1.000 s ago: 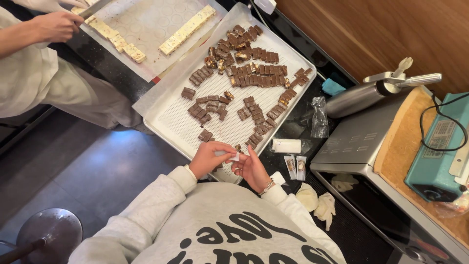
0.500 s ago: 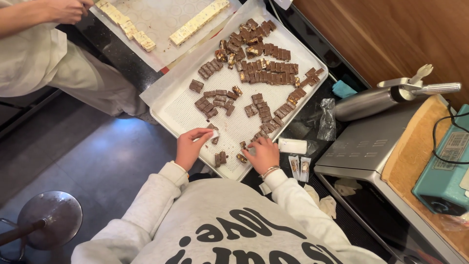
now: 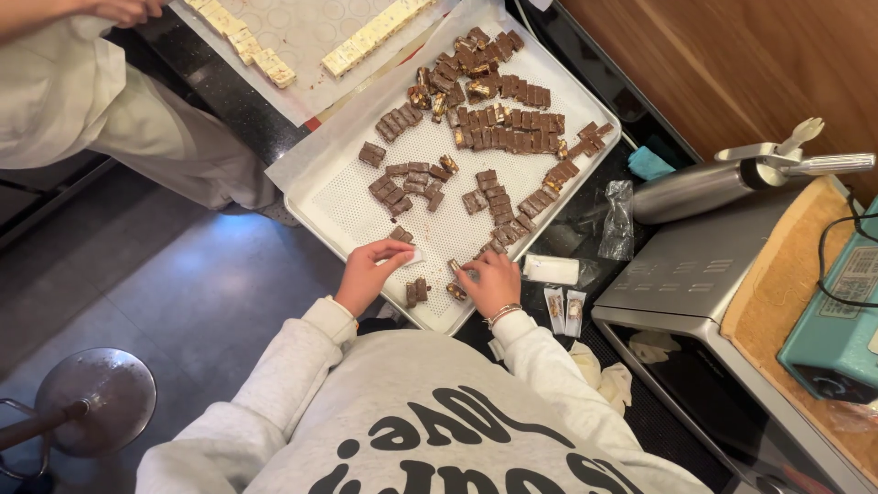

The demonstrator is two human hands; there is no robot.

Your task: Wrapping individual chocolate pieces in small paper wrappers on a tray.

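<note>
A white tray (image 3: 315,209) lined with perforated mat holds several brown chocolate-coated bars (image 3: 498,137) in rows and loose clusters. My left hand (image 3: 364,277) is at the tray's near edge and pinches a small white wrapper (image 3: 412,258) between thumb and fingers. My right hand (image 3: 494,282) rests on the tray's near corner, its fingertips closed on one chocolate piece (image 3: 456,268). Two more pieces (image 3: 416,292) lie on the tray between my hands.
Right of the tray lie a white wrapper stack (image 3: 551,269), two sealed packets (image 3: 560,309), a clear bag (image 3: 619,220), a metal siphon (image 3: 695,187), a steel oven (image 3: 681,274) and a teal sealer (image 3: 837,338). Another person (image 3: 64,91) stands by pale nougat strips (image 3: 251,50). A stool (image 3: 87,402) is at lower left.
My hands, held together over the tray's edge with the wrapper, have parted. The right hand went down onto a chocolate piece; the left keeps the wrapper. The view shifted slightly.
</note>
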